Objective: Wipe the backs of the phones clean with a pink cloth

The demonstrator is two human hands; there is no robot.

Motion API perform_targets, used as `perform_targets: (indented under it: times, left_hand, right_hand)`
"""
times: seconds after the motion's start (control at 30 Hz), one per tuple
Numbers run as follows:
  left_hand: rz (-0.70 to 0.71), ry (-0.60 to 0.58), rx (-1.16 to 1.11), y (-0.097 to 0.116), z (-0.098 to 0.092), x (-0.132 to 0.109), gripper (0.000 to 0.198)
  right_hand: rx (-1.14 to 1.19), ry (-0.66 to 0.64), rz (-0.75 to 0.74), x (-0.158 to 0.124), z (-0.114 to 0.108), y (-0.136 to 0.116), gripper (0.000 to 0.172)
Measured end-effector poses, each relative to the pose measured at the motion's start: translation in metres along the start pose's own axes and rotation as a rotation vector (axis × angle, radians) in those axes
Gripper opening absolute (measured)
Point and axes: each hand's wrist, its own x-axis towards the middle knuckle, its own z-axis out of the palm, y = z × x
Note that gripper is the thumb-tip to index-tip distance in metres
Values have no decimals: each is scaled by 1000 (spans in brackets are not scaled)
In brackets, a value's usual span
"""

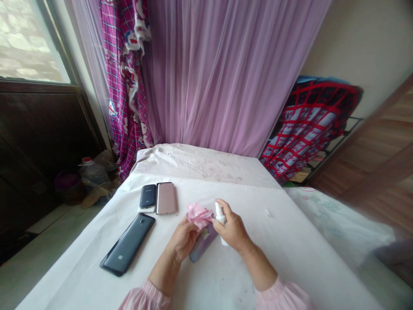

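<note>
Pinched in my left hand (185, 237) is a crumpled pink cloth (199, 215). My right hand (235, 228) wraps round a small white spray bottle (222, 217), with a finger on its top and the nozzle close to the cloth. Under the cloth and beside my left fingers, a greyish-purple phone or phone case (204, 246) slants over the white table cover; whether my left hand grips it too, I cannot tell. To the left lie a large dark phone (128, 244), a pink phone (166, 198) and a small dark phone (148, 196) on top of a white one (147, 210).
A white cover spreads over the table (258, 267). A small white piece (267, 212) rests at right. Purple curtains (222, 77) hang behind the far edge. On the floor at left stands a plastic jug (93, 171); a red checked cloth (306, 125) hangs at right.
</note>
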Motion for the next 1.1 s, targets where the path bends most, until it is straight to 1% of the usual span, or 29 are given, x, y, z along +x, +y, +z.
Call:
perform_targets:
  times: [0.1,0.2,0.3,0.37,0.43,0.53,0.57,0.6,0.63,0.67,0.77,0.87,0.93,1.03,1.1]
  left_hand:
    - [3,12,40,-4,2,-1,54]
    - [1,40,74,-6,1,-1,45]
    - [-11,60,80,-7,0,-1,41]
    - [-22,71,77,-7,-1,0,42]
    - [-30,83,70,-6,-1,0,44]
    - [-37,101,61,-5,-2,0,46]
    - [-41,105,60,-5,-2,0,46]
    - [-44,107,60,-5,-1,1,46]
    - [-47,107,61,-6,1,3,45]
    - [-48,103,62,-6,4,5,43]
    - [-46,64,67,-9,21,14,38]
    - [-48,5,71,-11,40,21,35]
    - [-55,-24,72,-13,49,23,36]
    - [-69,-43,71,-17,53,22,37]
    - [-82,-48,73,-21,53,22,37]
  right_hand:
    - [-56,-35,-23,10,2,-4,51]
    - [-192,-108,-58,15,7,-7,54]
    - [-245,-92,-17,18,9,-2,52]
    - [-214,-39,52,20,6,7,49]
    - [-142,46,126,22,-1,20,47]
    - [-24,283,277,19,-14,33,44]
    - [12,337,313,16,-18,34,44]
    - [48,363,325,12,-23,33,46]
    - [77,347,305,8,-26,30,47]
    - [97,283,259,4,-30,26,47]
    - [98,173,121,-6,-38,12,45]
    - [26,137,58,-9,-42,7,42]
    - [-29,119,30,-10,-43,9,40]
    - [-68,117,-1,-11,-44,12,39]
    - [-76,130,11,-12,-45,13,38]
